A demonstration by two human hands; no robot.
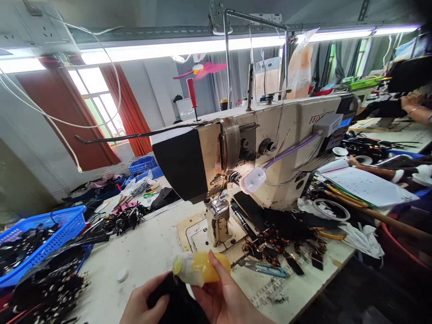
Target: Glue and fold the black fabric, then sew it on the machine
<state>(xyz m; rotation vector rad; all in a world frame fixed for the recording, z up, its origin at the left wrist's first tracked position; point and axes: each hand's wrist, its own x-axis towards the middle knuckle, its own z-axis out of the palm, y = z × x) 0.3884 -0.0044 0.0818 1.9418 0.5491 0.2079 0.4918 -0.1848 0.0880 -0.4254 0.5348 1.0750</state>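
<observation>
My right hand [225, 297] holds a small plastic bottle [199, 268] of yellow liquid, lying sideways with its nozzle end pointing left. My left hand [143, 306] grips a piece of black material [175, 305] just below the bottle's tip. Both hands are at the near edge of the table, in front of the needle and presser foot [218, 220] of a cream industrial sewing machine [270, 148].
A blue basket [50, 234] of black straps sits at the left, with more loose black pieces around it. Small scissors [266, 268] and black parts with copper fittings lie right of the needle plate. Papers, tape and tools crowd the right side. Another person's arm [416, 110] shows at far right.
</observation>
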